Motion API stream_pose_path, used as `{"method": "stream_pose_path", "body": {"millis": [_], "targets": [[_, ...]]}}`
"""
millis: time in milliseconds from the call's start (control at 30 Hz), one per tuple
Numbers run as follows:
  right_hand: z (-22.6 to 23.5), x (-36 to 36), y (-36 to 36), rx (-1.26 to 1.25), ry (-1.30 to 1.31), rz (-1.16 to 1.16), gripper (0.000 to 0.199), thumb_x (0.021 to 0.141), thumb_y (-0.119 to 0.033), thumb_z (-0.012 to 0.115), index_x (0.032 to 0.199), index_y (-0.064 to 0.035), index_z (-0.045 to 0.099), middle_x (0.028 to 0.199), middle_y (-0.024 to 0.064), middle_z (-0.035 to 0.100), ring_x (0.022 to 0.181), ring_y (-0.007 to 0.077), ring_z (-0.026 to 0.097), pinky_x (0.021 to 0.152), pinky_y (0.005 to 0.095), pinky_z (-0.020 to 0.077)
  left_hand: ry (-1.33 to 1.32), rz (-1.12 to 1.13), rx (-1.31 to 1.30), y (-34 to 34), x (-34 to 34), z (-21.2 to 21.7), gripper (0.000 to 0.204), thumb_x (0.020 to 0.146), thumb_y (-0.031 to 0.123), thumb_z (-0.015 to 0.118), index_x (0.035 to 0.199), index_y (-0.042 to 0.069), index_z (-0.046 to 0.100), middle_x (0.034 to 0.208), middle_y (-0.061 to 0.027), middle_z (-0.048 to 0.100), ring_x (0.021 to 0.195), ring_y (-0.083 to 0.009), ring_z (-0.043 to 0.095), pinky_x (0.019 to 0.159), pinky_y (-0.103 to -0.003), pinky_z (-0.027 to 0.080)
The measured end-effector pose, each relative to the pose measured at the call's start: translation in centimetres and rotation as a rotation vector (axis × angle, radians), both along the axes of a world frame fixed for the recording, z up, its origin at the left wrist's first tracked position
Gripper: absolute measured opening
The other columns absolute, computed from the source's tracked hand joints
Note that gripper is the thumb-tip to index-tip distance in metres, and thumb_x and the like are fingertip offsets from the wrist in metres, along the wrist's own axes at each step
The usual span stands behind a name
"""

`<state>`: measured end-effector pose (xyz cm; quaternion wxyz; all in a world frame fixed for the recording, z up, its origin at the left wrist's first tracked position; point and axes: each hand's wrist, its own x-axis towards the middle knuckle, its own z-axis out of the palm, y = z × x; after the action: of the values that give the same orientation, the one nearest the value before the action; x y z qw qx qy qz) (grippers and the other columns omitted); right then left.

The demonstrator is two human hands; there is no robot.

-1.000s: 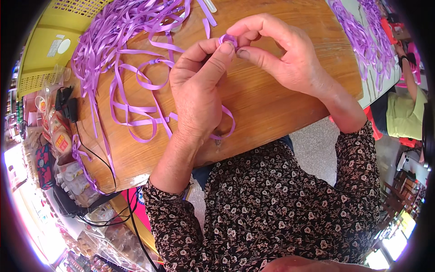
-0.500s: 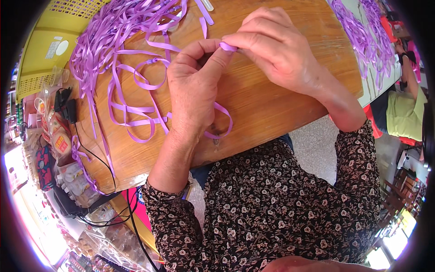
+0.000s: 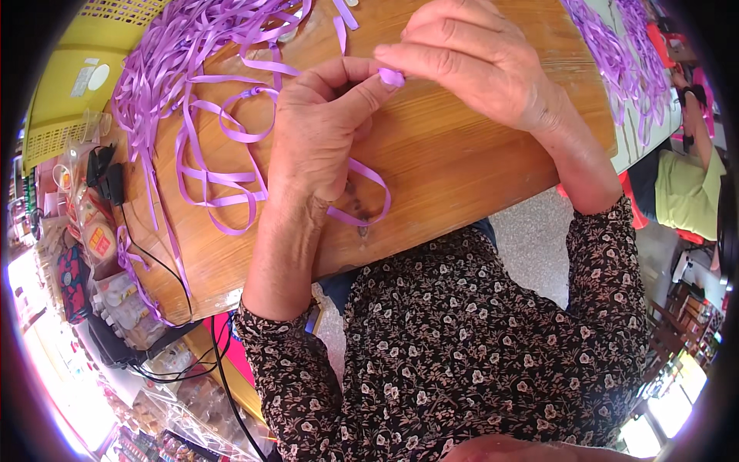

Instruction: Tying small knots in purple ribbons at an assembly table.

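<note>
The wooden counter (image 3: 462, 177) carries a large tangle of purple ribbon (image 3: 192, 46) at its far left corner, with a second purple heap (image 3: 616, 54) at its far right. Against the earlier frames, both hands have shifted toward the counter's far edge and the right fingers have spread out flatter. The left hand (image 3: 315, 138) and right hand (image 3: 469, 65) meet above the counter's middle, both pinching one small folded ribbon piece (image 3: 392, 76) between thumb and fingertips. A loose ribbon tail (image 3: 362, 196) loops on the counter just beneath the left wrist.
</note>
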<state>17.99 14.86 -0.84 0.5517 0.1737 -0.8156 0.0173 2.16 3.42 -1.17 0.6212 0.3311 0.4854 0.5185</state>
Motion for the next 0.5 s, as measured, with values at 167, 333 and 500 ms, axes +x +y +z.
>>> {"method": "stream_pose_path", "body": {"millis": [167, 333, 500], "targets": [[2.3, 2.8, -2.0, -0.040, -0.233, -0.419, 0.024, 0.072, -0.007, 0.070, 0.095, -0.0025, 0.066, 0.086, 0.0060, 0.061, 0.082, 0.0220, 0.058, 0.070, 0.0324, 0.0443, 0.113, 0.047, 0.077, -0.3, 1.3, 0.5, 0.016, 0.080, 0.012, 0.072, 0.087, 0.000, 0.064, 0.071, 0.0057, 0.055, 0.060, -0.0010, 0.044, 0.052, -0.015, 0.032], [3.9, 2.4, -4.3, -0.661, -0.394, -0.320, 0.021, 0.073, -0.007, 0.073, 0.093, -0.0038, 0.067, 0.084, 0.0067, 0.064, 0.079, 0.0229, 0.060, 0.067, 0.0318, 0.0467, 0.055, 0.116, 0.121, -0.5, 1.4, 0.3, 0.016, 0.081, 0.011, 0.070, 0.089, -0.001, 0.063, 0.073, 0.0049, 0.057, 0.063, -0.0004, 0.046, 0.054, -0.015, 0.034], [-0.3, 1.6, -1.3, -0.435, -0.134, 0.046, 0.010, 0.077, -0.006, 0.071, 0.086, -0.0037, 0.066, 0.081, 0.0071, 0.063, 0.078, 0.0224, 0.061, 0.068, 0.0296, 0.0477, 0.023, 0.089, 0.136, -0.4, 1.7, 0.5, 0.015, 0.082, 0.010, 0.068, 0.091, -0.001, 0.063, 0.074, 0.0048, 0.057, 0.063, -0.0005, 0.047, 0.054, -0.014, 0.035]]}}
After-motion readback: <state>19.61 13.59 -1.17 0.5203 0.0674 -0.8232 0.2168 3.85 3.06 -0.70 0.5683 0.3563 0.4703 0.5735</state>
